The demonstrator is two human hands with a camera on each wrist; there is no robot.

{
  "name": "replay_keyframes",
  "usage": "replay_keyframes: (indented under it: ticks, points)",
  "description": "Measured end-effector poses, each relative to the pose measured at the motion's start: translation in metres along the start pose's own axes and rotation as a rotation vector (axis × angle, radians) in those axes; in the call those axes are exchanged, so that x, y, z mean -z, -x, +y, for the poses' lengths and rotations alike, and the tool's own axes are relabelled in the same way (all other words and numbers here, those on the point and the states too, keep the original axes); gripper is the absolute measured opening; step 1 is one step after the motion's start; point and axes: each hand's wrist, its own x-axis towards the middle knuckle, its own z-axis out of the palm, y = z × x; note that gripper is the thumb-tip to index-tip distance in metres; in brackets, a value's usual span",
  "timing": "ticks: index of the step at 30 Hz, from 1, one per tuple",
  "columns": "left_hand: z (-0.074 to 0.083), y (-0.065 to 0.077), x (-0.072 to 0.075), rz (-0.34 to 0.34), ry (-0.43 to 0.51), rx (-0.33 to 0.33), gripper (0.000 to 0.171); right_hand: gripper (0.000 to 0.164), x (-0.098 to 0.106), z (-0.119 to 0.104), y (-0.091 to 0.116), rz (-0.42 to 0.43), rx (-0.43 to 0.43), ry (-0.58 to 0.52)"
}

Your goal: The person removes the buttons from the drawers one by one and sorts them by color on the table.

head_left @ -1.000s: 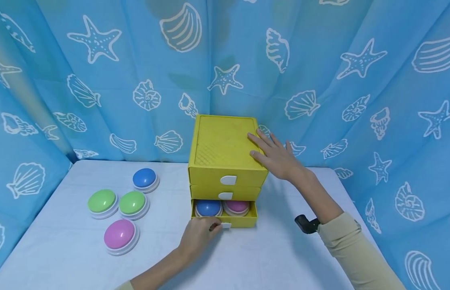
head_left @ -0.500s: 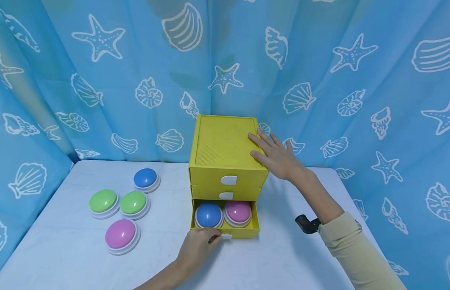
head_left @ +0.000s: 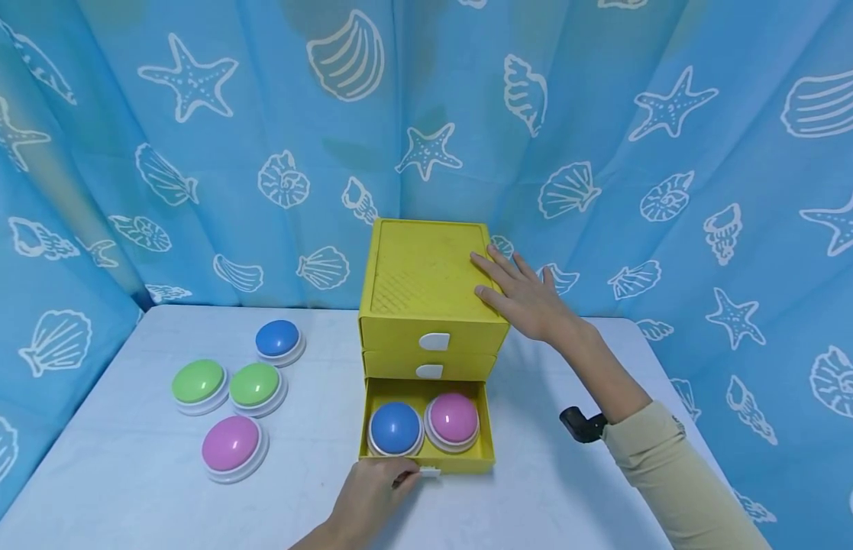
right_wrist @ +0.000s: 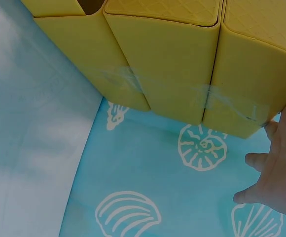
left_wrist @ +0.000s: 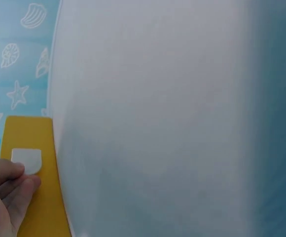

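A yellow three-tier drawer box [head_left: 426, 267] stands on the table, its bottom drawer [head_left: 460, 464] pulled well out. Inside that drawer sit a blue push-button light [head_left: 395, 428] and a pink one [head_left: 454, 417], side by side on white bases. My left hand [head_left: 373, 489] pinches the drawer's white tab handle [left_wrist: 26, 160] between thumb and fingers, at the drawer front. With fingers spread, my right hand [head_left: 525, 298] rests on the right edge of the box's top. The two upper drawers are closed, each with a white tab.
Left of the box on the white-covered table [head_left: 124, 458] lie two green push-button lights [head_left: 198, 380], a blue one [head_left: 277, 338] and a pink one [head_left: 231, 443]. A blue shell-patterned curtain [head_left: 453, 92] hangs close behind the box.
My left hand has drawn the bottom drawer toward me, bringing the blue and pink lights fully into sight. The right hand stays in place on the box.
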Motion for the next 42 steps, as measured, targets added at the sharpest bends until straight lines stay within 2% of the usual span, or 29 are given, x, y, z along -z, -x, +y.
replay_keyframes:
  ticks: [4,11,15,23,28,35,38,42]
  points:
    - [0.001,0.005,-0.001,0.01,-0.006,-0.004,0.006,0.062,0.0,0.0,0.0,-0.008,-0.011,0.001]
    - [0.004,0.01,-0.002,0.072,-0.047,-0.063,0.009,0.062,-0.001,0.0,0.001,-0.011,-0.005,-0.003]
    - [0.007,0.012,-0.002,0.067,-0.054,-0.061,0.009,0.061,-0.003,0.001,0.001,-0.008,-0.009,0.0]
    - [0.008,0.012,0.0,0.004,-0.038,-0.017,0.006,0.062,-0.002,0.001,0.001,-0.004,-0.009,-0.014]
    - [0.01,0.013,0.005,-0.054,0.032,0.02,0.006,0.062,-0.002,0.0,0.0,-0.007,-0.01,-0.025]
    - [0.016,0.003,0.023,-0.197,0.172,0.116,0.006,0.062,-0.002,0.0,-0.001,-0.008,-0.008,-0.026]
    - [0.016,-0.006,0.031,-0.21,0.28,0.145,0.006,0.062,-0.002,0.001,-0.001,0.0,-0.009,-0.023]
    - [0.008,-0.018,0.039,-0.166,0.387,0.141,0.006,0.062,-0.002,0.001,0.0,0.003,-0.007,-0.024]
